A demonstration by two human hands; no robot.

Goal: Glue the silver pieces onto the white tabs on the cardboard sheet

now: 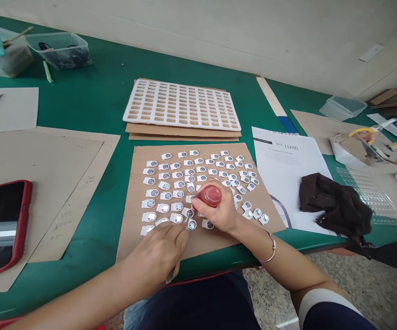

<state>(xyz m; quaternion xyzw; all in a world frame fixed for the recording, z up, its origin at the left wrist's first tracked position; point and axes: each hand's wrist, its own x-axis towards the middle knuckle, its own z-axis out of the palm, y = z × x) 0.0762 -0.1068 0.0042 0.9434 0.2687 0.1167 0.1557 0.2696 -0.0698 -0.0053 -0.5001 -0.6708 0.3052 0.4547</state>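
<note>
My right hand (224, 208) is closed around a small red bottle (212, 195), its rounded end up and its narrow end pointing down to the left. In my closed left hand (165, 245) is a thin metal tool that looks like tweezers (172, 273); its tip is near a small white tab with a round silvery disc (189, 213). Whether the tip touches that tab I cannot tell. Many similar tabs lie in loose rows on a cardboard sheet (126, 243) under both hands. My hands cover some of them.
Behind the cardboard, a white tray with rectangular openings (181, 104) rests on more cardboard. A red-cased phone (2, 224) lies at left. Printed paper (284, 151) and dark brown cloth (332, 201) are at right. Clear plastic boxes (61, 50) stand at the back left.
</note>
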